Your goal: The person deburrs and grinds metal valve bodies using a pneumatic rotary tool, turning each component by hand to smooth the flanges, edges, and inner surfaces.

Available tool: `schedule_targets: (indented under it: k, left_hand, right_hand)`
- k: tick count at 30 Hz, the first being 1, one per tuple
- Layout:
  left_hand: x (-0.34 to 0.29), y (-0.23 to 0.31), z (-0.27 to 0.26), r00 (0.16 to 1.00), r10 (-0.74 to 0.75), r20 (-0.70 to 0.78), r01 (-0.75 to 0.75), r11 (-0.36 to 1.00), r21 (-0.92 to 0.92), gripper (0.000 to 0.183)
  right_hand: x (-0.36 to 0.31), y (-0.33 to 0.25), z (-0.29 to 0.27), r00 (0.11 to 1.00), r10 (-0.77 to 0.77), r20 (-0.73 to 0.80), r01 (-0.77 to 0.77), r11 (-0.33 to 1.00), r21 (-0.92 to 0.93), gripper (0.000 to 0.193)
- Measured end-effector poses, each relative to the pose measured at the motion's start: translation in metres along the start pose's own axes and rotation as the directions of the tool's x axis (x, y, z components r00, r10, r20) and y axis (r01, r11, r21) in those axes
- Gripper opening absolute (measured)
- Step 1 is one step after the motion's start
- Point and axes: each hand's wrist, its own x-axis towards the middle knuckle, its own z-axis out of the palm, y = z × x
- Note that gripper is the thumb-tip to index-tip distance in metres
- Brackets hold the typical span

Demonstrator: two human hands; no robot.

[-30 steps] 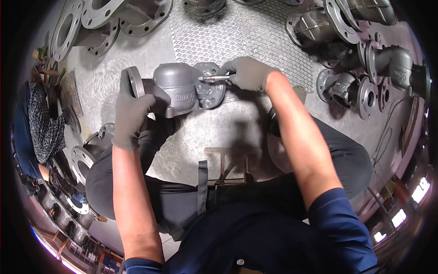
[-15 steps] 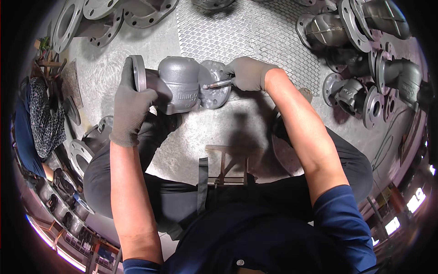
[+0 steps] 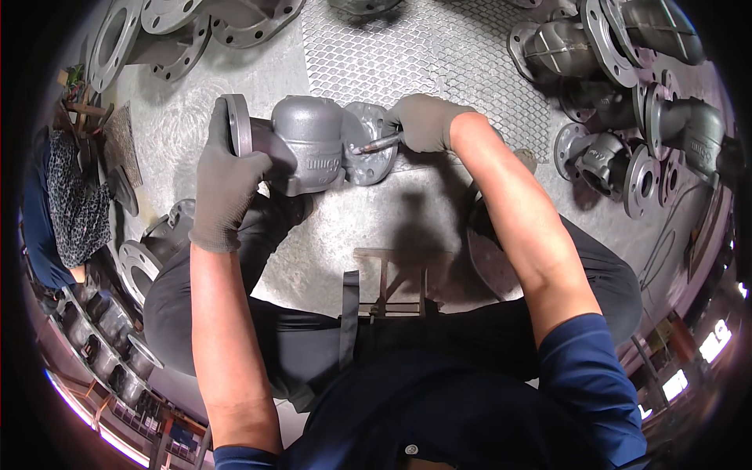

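Observation:
A grey flanged valve body (image 3: 308, 141) lies on its side between my hands, with raised lettering on its rounded middle. My gloved left hand (image 3: 227, 176) is closed round its left flange (image 3: 240, 125), thumb toward the neck. My gloved right hand (image 3: 427, 124) pinches a slim rod-shaped tool (image 3: 379, 145), much like a small brush. The tool's tip is at the inner face of the right flange (image 3: 374, 166); whether it touches cannot be made out. Both gloves are grey.
More grey flanged valve bodies (image 3: 564, 51) stand along the right, and others (image 3: 184, 31) at the far left. Metal mesh (image 3: 376, 47) covers part of the floor ahead. At the left edge is another person (image 3: 39, 211) in dark blue, near a row of castings (image 3: 106, 345).
My right hand and the tool have shifted very slightly. The left hand and valve body look still. The other person's arm at the left has drawn back.

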Motion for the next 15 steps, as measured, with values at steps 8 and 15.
schedule_targets:
  k: [8, 15]
  left_hand:
    - [-0.007, 0.014, -0.001, 0.998, -0.062, 0.01, 0.062, 0.998, -0.004, 0.106]
    - [-0.006, 0.018, -0.001, 0.997, -0.075, 0.0, 0.075, 0.992, 0.101, 0.106]
  right_hand:
    - [-0.004, 0.006, -0.003, 0.998, -0.001, -0.061, 0.009, 0.99, 0.142, 0.041]
    - [-0.002, -0.007, 0.001, 0.997, 0.022, 0.069, -0.012, 0.989, -0.15, 0.045]
